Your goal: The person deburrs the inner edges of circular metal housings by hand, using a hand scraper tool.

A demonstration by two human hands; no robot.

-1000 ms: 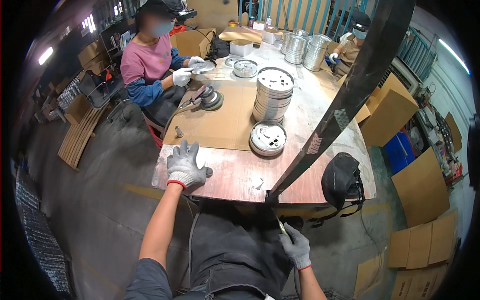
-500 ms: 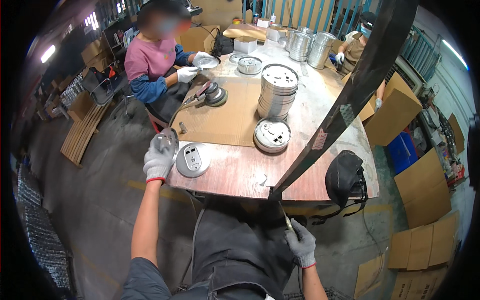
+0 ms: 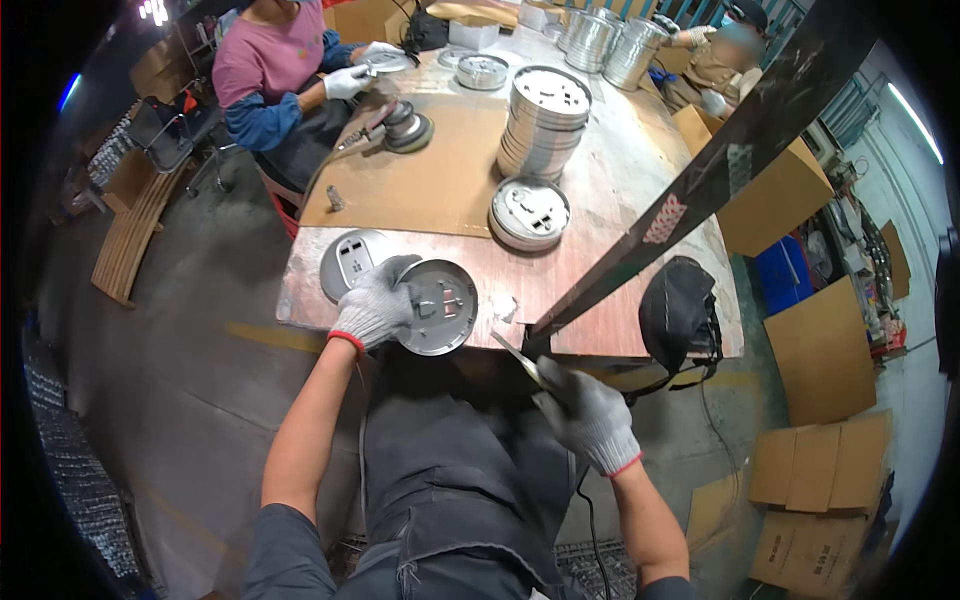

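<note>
My left hand (image 3: 372,308), in a grey-white knit glove with a red cuff, grips the left rim of a shallow round metal cover (image 3: 437,328). The cover's hollow inner side, with cutouts and small posts, faces me over the table's front edge. My right hand (image 3: 592,420), gloved alike, is closed around a slim hand tool (image 3: 514,351) with a narrow metal blade and a pale handle; its exact kind is unclear. The tool's tip points toward the cover and stays apart from it. Behind my left hand, another round cover (image 3: 336,272) with an oval panel lies on the table.
On the table (image 3: 470,262) stand a tall stack of round metal parts (image 3: 545,135) and a low stack (image 3: 528,222). A disc sander (image 3: 405,130) rests on cardboard (image 3: 450,185). A dark slanted post (image 3: 690,195) and a black bag (image 3: 675,315) are at right. Two co-workers sit beyond.
My left hand has brought the round cover rightward from the table's left corner to in front of me. My right hand has raised the tool toward the table edge. The view has shifted downward.
</note>
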